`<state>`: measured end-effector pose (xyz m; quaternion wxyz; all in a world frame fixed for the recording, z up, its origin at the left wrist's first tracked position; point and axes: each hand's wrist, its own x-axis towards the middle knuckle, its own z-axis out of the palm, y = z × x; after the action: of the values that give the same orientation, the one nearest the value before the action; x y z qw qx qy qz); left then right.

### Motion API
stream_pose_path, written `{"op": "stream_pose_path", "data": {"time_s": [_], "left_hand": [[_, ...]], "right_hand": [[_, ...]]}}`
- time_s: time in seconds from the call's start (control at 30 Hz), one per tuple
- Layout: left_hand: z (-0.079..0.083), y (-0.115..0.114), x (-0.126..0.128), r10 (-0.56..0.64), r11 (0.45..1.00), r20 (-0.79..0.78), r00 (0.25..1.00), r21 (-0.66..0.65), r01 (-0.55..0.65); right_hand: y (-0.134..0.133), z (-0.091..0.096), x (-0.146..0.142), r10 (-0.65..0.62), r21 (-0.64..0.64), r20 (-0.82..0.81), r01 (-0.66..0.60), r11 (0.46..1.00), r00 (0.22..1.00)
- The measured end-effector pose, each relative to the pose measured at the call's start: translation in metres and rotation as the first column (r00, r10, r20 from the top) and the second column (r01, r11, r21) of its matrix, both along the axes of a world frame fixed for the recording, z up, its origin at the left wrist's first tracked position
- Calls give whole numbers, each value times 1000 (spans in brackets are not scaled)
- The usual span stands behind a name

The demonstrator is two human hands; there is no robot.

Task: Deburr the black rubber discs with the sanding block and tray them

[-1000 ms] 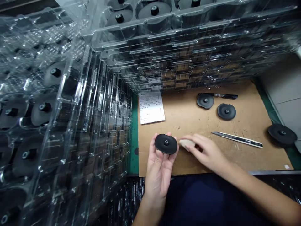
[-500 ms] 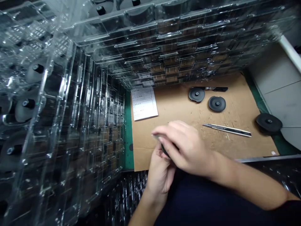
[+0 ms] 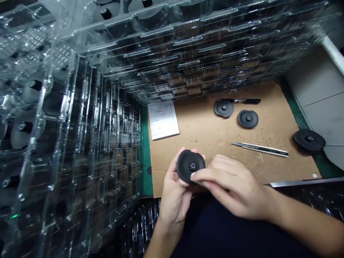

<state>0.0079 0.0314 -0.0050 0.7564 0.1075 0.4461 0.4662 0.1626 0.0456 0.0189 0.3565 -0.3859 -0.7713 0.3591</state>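
Holding a black disc point(image 3: 186, 166) in the left hand point(image 3: 176, 199) above a cardboard sheet point(image 3: 223, 134)

From the head view, the left hand cups the disc at the near edge of the cardboard, its fingers point(image 3: 183, 149) curled up around the rim. The disc tilts slightly, its central threaded boss point(image 3: 192, 166) facing up, a hold that seems to offer that face to the right hand point(image 3: 231, 188). The right hand's fingers point(image 3: 215, 175) lie close together, pressed across the disc's lower edge. Whether they pinch anything small, I cannot tell.

Beyond the hands, two more discs point(image 3: 224, 108) point(image 3: 248, 118) lie apart on the cardboard, boss up, probably spaced so they stay separate. A black marker point(image 3: 247, 101) lies just behind the left one, and a snap-off utility knife point(image 3: 260, 149) lies flat to the right of the hands. A printed sheet point(image 3: 162, 120) sits at the far left corner. A fourth disc point(image 3: 309, 140) rests at the right, past the cardboard's edge. Stacked transparent plastic trays point(image 3: 172, 53) holding more discs wall off the far and left sides, with a green mat point(image 3: 144, 157) showing beneath the cardboard.
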Motion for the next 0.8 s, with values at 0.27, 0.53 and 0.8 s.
{"op": "stream_pose_path", "data": {"time_s": [0.27, 0.53, 0.8], "left_hand": [[-2, 0, 5, 85, 994, 6, 996, 62, -85], [-2, 3, -1, 165, 980, -52, 985, 125, -158], [-3, 5, 0, 217, 970, -24, 976, 122, -212]], "right_hand": [[-4, 8, -4, -43, -38, 30, 44, 998, 999], [-7, 6, 13, -85, -298, -76, 59, 953, 993], [-33, -80, 23, -208, -286, 362, 320, 903, 909]]}}
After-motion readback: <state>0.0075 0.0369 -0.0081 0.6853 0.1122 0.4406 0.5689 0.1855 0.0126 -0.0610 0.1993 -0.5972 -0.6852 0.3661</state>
